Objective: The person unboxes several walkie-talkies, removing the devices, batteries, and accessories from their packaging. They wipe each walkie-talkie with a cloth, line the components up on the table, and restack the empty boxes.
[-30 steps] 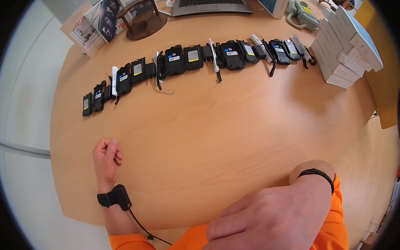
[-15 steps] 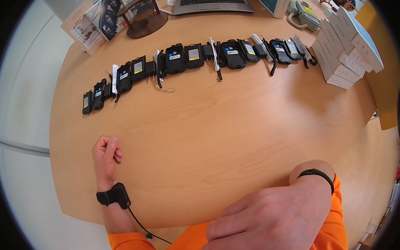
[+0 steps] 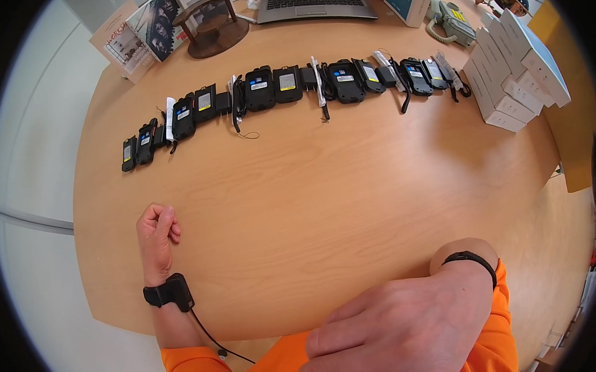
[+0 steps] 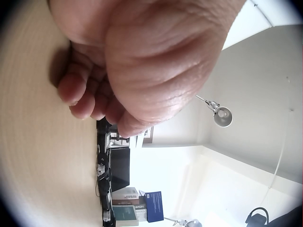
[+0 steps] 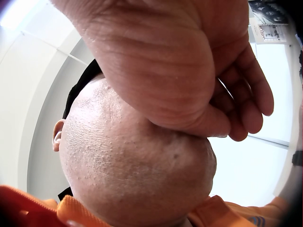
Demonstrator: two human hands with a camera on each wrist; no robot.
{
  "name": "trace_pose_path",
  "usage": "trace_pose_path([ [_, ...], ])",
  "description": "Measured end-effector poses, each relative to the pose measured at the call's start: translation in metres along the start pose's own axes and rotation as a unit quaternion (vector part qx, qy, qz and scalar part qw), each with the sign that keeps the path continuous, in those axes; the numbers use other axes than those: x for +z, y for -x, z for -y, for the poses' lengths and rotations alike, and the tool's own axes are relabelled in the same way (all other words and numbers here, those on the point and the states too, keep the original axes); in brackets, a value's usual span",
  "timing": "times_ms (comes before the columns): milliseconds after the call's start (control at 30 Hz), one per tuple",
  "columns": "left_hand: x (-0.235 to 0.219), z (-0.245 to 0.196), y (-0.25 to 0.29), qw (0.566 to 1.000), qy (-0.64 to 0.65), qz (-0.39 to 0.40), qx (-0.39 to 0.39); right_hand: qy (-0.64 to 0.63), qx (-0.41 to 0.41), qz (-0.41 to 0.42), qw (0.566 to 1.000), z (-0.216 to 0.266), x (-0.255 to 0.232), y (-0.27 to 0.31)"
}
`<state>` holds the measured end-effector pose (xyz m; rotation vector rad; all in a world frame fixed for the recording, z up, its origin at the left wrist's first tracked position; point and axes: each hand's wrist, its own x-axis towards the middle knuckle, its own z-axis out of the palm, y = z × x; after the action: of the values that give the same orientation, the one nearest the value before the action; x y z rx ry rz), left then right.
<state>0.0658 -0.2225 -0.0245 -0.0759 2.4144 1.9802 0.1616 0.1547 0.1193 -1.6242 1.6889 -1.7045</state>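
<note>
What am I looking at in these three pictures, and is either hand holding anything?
There is no machine: a person in orange sleeves wears three cameras. The head view looks down on a round wooden table. Along its far side lies a row of black handsets, with a stack of white boxes to the right and a laptop behind.

The left hand rests on the table as a closed fist with nothing in its grip; the left wrist view shows those curled fingers from below. The right hand sits close under the head camera, fingers loose, holding nothing. The right wrist view shows mostly palm and the person's head, so it adds little.
</note>
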Motion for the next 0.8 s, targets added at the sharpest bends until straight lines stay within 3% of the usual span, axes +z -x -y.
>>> trace_pose_path([
  [67,0.000,0.000,0.000,1.000,0.001,0.000,-0.001,0.002,-0.006,-0.005,1.000,-0.001,0.001,0.000],
  [200,0.000,0.000,0.000,1.000,0.004,-0.001,-0.002,0.173,-0.120,-0.113,0.971,-0.011,0.023,-0.010],
  [633,-0.002,0.003,-0.001,1.000,-0.003,0.004,0.000,0.175,-0.085,-0.085,0.977,0.004,0.012,-0.014],
  [767,0.000,0.003,-0.002,1.000,-0.003,-0.004,-0.003,0.008,0.023,0.012,1.000,0.003,0.000,0.004],
  [800,0.000,0.003,-0.002,1.000,-0.005,-0.008,0.000,0.080,-0.033,-0.045,0.995,-0.001,0.007,0.003],
])
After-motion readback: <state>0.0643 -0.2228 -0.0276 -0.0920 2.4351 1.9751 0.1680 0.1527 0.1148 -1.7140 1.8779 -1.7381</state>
